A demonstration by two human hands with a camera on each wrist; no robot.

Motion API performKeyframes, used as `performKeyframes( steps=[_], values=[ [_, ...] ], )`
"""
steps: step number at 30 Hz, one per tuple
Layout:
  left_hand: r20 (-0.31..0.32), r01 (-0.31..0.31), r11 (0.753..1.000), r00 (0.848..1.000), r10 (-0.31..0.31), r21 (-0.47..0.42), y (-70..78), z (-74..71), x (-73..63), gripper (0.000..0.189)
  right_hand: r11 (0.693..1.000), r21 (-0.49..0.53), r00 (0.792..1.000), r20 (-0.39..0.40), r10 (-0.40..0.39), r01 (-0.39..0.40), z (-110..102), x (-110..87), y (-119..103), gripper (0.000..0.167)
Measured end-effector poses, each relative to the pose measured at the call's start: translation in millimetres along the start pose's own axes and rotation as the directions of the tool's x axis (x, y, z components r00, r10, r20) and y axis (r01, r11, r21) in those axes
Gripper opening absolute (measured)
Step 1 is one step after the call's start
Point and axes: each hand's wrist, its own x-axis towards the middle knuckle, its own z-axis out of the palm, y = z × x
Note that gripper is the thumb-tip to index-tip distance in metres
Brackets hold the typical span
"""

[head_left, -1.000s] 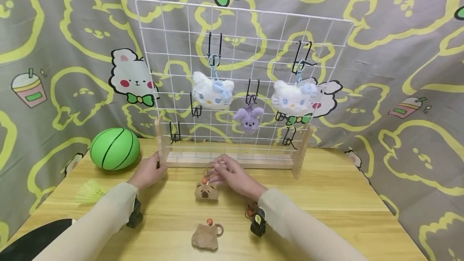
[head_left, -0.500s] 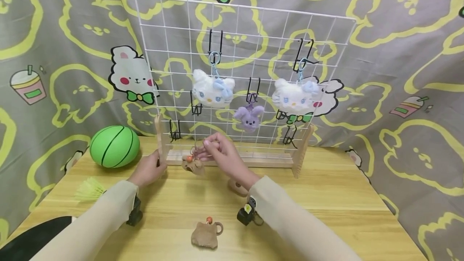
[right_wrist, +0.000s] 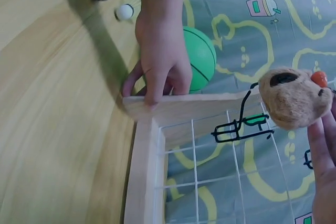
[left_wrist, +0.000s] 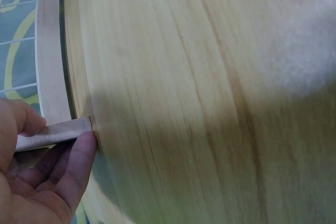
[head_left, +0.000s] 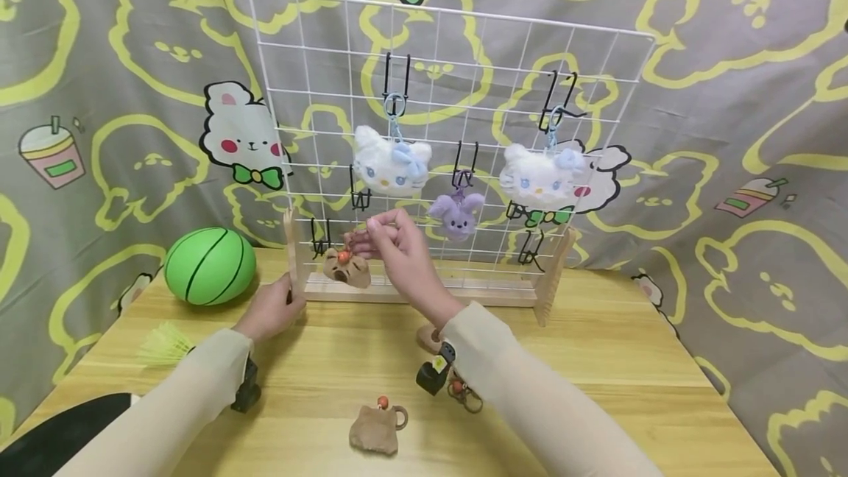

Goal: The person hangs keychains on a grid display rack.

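Note:
A small brown bear-like plush keychain [head_left: 347, 271] with an orange bead hangs from the fingers of my right hand [head_left: 400, 250], which pinches it by its ring. It is in front of the lower left of a white wire grid rack [head_left: 411, 121], close to a black hook [head_left: 321, 240]. The right wrist view shows this plush [right_wrist: 294, 102] beside the hook [right_wrist: 239, 130]. My left hand [head_left: 270, 309] grips the rack's wooden side foot [left_wrist: 58, 132] between thumb and fingers. Two white cat plushes [head_left: 389, 164] and a purple rabbit plush [head_left: 457, 216] hang from hooks.
One brown plush [head_left: 374, 430] lies at the table's front. Further brown keychains [head_left: 458, 387] lie partly hidden by my right forearm. At left are a green ball [head_left: 210, 266], a yellow shuttlecock [head_left: 164, 344] and a black rounded object [head_left: 73, 436]. A patterned curtain [head_left: 729, 131] hangs behind.
My right hand has lifted the brown plush keychain off the table and carried it up and left towards the lower left hook. My left hand has stayed on the wooden foot.

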Motion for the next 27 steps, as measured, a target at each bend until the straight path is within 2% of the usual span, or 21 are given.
performKeyframes(
  steps=[6, 11, 15, 21, 27],
  values=[
    [0.001, 0.014, 1.000, 1.000, -0.014, 0.005, -0.3, -1.4, 0.0, 0.050, 0.998, 0.018, 0.995, -0.078, 0.059, -0.057, 7.5, 9.1, -3.3, 0.024],
    [0.004, 0.020, 1.000, 1.000, -0.020, -0.010, 0.1, 0.6, 0.5, 0.052, 0.988, 0.079, 0.978, -0.151, 0.145, -0.134, 9.6, 16.9, -1.7, 0.030],
    [0.000, 0.020, 1.000, 1.000, -0.020, -0.015, -0.2, 1.0, 1.0, 0.050, 0.982, 0.092, 0.964, -0.196, 0.178, -0.163, 11.6, 23.9, -0.7, 0.029],
    [0.009, 0.019, 1.000, 1.000, -0.018, -0.022, -0.5, 0.3, 0.2, 0.049, 0.984, 0.075, 0.954, -0.245, 0.174, -0.161, 17.0, 35.3, 1.3, 0.027],
    [0.008, 0.019, 0.999, 1.000, -0.018, -0.030, -0.6, 0.2, -0.5, 0.047, 0.988, 0.015, 0.944, -0.294, 0.151, -0.154, 22.3, 42.9, 3.0, 0.024]
  ],
)
